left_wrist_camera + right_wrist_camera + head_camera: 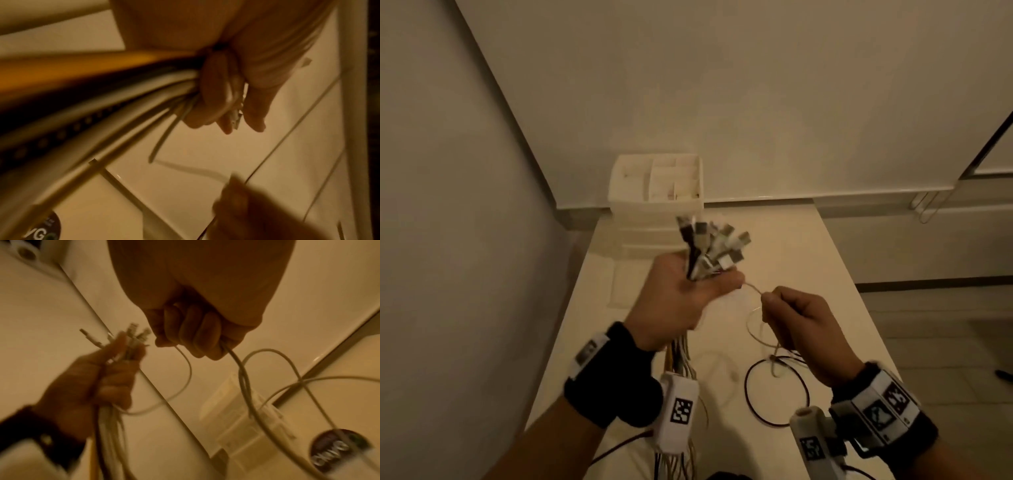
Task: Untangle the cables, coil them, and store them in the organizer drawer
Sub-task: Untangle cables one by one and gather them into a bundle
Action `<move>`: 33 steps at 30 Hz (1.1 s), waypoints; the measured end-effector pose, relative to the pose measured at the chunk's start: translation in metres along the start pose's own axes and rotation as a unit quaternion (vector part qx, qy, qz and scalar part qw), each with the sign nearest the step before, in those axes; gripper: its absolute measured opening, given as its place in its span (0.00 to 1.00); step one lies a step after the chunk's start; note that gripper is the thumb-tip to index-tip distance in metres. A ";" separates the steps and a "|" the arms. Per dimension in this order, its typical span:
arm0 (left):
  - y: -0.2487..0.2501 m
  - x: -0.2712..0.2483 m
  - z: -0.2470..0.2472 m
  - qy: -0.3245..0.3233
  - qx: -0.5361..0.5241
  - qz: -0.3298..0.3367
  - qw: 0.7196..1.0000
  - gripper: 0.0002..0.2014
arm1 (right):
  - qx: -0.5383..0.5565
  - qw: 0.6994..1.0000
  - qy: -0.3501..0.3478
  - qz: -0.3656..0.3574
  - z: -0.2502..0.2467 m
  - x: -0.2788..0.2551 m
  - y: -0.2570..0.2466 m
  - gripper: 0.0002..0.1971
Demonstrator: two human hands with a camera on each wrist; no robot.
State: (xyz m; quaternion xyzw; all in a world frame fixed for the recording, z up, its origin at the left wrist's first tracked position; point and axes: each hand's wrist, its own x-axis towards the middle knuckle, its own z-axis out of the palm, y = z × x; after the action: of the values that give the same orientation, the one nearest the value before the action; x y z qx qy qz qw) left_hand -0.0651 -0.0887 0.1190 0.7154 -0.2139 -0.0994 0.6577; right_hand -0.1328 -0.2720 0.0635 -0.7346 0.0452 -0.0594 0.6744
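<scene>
The bundle of cables (705, 250) stands nearly upright at the middle of the head view, plugs fanned toward the top of the frame, tails hanging down past my wrist. My left hand (678, 301) has a full closed grip round it; my right hand (798, 318) pinches one thin pale cable (753, 289) drawn rightward. Untangling looks barely begun: nothing coiled, and the organizer (657, 185), upper centre on the counter (808, 260), looks unfilled.

Bundle of white and black cables (702, 250), plug ends fanned upward. One thin white cable (753, 289) looped sideways. White plastic compartmented organizer (657, 181) upright at desk rear.
</scene>
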 end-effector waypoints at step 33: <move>-0.010 0.024 -0.083 0.371 -0.110 0.063 0.920 0.13 | -0.230 0.956 -0.172 0.061 0.003 -0.028 0.058 0.11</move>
State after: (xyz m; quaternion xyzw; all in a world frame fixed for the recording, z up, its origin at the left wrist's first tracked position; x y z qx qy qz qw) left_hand -0.0065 -0.0239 0.1220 0.6092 0.0132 0.1912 0.7695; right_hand -0.1588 -0.2699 0.0049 -0.8648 -0.0143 0.1206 0.4873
